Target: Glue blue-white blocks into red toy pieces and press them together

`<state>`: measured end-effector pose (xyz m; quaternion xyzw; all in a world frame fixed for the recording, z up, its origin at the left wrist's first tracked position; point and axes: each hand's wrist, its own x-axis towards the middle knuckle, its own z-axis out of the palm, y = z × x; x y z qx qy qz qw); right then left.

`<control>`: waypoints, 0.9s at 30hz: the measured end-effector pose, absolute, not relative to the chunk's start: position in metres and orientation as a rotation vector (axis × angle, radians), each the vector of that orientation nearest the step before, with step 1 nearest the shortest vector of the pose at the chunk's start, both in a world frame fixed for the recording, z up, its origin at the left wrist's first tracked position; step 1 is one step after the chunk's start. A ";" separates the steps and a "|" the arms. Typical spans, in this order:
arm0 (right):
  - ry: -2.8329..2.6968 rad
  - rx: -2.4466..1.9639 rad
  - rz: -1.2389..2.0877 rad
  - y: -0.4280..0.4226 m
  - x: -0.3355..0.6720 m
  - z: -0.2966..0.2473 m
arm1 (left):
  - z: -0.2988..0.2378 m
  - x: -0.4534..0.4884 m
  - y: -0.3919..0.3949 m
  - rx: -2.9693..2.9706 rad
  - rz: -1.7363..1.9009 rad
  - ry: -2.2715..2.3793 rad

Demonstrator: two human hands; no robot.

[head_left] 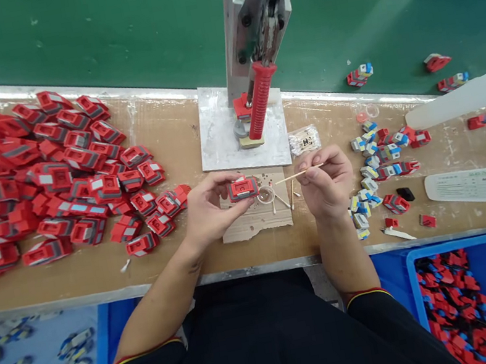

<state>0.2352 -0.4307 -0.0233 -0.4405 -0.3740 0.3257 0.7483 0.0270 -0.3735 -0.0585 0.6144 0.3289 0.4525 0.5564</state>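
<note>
My left hand (210, 208) is closed around a small red plastic part (242, 189), holding it over a piece of cardboard (257, 220) on the bench. My right hand (328, 182) pinches a thin wooden stick (299, 174) that points left toward the part. A small clear dish (266, 194) sits on the cardboard between the two hands, with two more sticks (287, 199) lying beside it.
A big heap of red parts (45, 179) covers the left of the bench. A hand press with a red handle (259, 100) stands behind my hands. Small red, blue and white parts (381, 167) lie to the right. A blue bin (475, 298) holds more parts below.
</note>
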 end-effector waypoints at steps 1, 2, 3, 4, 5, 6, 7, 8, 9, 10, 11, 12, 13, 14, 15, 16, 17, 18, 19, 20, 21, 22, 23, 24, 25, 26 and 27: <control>-0.832 -0.954 0.716 -0.431 0.233 -0.024 | -0.059 0.028 -0.375 1.532 1.083 0.772; -0.849 -0.947 0.721 -0.431 0.231 -0.024 | -0.058 0.028 -0.376 1.600 1.094 0.755; -0.869 -0.943 0.727 -0.432 0.228 -0.025 | -0.058 0.029 -0.377 1.654 1.106 0.734; -0.890 -0.944 0.731 -0.432 0.226 -0.026 | -0.057 0.030 -0.377 1.697 1.118 0.719; -0.910 -0.948 0.733 -0.433 0.223 -0.027 | -0.056 0.030 -0.378 1.730 1.130 0.709; -0.928 -0.955 0.731 -0.433 0.221 -0.028 | -0.055 0.031 -0.378 1.753 1.143 0.703; -0.943 -0.964 0.725 -0.434 0.219 -0.029 | -0.055 0.031 -0.378 1.768 1.153 0.697; -0.955 -0.975 0.717 -0.434 0.217 -0.030 | -0.054 0.031 -0.378 1.775 1.159 0.692; -0.966 -0.988 0.709 -0.434 0.215 -0.031 | -0.053 0.030 -0.378 1.776 1.157 0.689; -0.975 -1.006 0.704 -0.435 0.213 -0.031 | -0.053 0.030 -0.378 1.775 1.148 0.690; -0.986 -1.026 0.699 -0.435 0.212 -0.031 | -0.052 0.030 -0.378 1.773 1.135 0.696; -0.996 -1.047 0.696 -0.434 0.211 -0.031 | -0.051 0.030 -0.378 1.770 1.121 0.705; -1.006 -1.067 0.695 -0.434 0.210 -0.031 | -0.051 0.030 -0.378 1.766 1.110 0.712; -1.015 -1.082 0.693 -0.434 0.209 -0.031 | -0.051 0.029 -0.378 1.761 1.106 0.715; -1.021 -1.095 0.691 -0.434 0.209 -0.030 | -0.050 0.029 -0.378 1.754 1.107 0.715; -1.026 -1.104 0.689 -0.434 0.209 -0.030 | -0.050 0.030 -0.378 1.747 1.111 0.714; -1.031 -1.111 0.687 -0.434 0.209 -0.030 | -0.050 0.030 -0.378 1.740 1.118 0.711; -1.034 -1.119 0.687 -0.434 0.208 -0.030 | -0.049 0.030 -0.378 1.737 1.123 0.708; -1.036 -1.127 0.690 -0.434 0.208 -0.030 | -0.049 0.030 -0.378 1.735 1.126 0.707; -1.037 -1.134 0.693 -0.434 0.208 -0.029 | -0.049 0.030 -0.378 1.736 1.127 0.707; -1.038 -1.137 0.697 -0.434 0.208 -0.030 | -0.049 0.030 -0.378 1.739 1.127 0.706; -1.042 -1.135 0.700 -0.434 0.208 -0.030 | -0.048 0.030 -0.378 1.743 1.127 0.702; -1.045 -1.127 0.701 -0.433 0.208 -0.030 | -0.048 0.030 -0.378 1.747 1.130 0.697; -1.048 -1.116 0.700 -0.433 0.208 -0.030 | -0.048 0.030 -0.378 1.751 1.136 0.687; -1.052 -1.105 0.698 -0.433 0.207 -0.030 | -0.048 0.030 -0.378 1.755 1.144 0.675; -1.055 -1.100 0.696 -0.433 0.207 -0.030 | -0.048 0.030 -0.378 1.758 1.151 0.663; -1.057 -1.104 0.695 -0.433 0.207 -0.030 | -0.048 0.030 -0.378 1.761 1.152 0.657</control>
